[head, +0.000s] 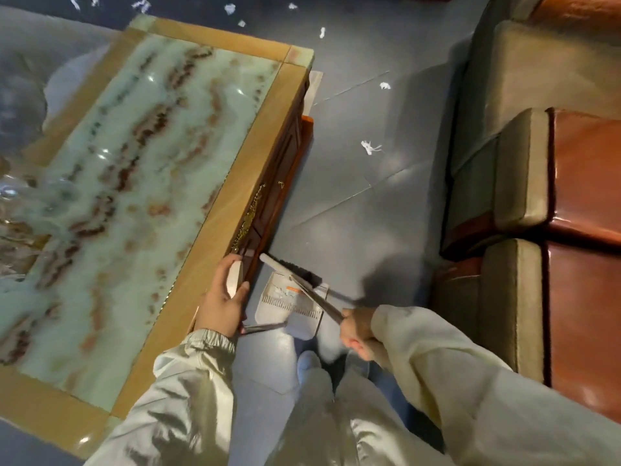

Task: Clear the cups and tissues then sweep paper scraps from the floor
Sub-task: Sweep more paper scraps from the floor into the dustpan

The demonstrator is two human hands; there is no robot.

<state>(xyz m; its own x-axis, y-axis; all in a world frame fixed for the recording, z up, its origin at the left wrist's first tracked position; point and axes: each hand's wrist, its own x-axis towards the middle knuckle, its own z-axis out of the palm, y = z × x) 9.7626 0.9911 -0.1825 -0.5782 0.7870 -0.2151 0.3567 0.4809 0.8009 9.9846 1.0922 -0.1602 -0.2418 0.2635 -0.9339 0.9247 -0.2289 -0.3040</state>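
My left hand (220, 302) grips the pale handle top (233, 279) of a grey dustpan (287, 306) that stands on the floor beside the coffee table. My right hand (358, 332) holds the thin metal broom handle (316, 299); the broom's white head with dark bristles (285, 267) lies over the dustpan's mouth. A few scraps lie inside the pan. White paper scraps are scattered on the grey floor, two (370, 148) (385, 85) between table and sofa, several more (230, 9) at the far end.
A long coffee table (235, 183) with a green marble top and wooden rim fills the left. Brown leather sofa seats with olive cushions (521, 169) line the right. A grey tiled aisle runs between them. My foot (307, 361) stands just behind the dustpan.
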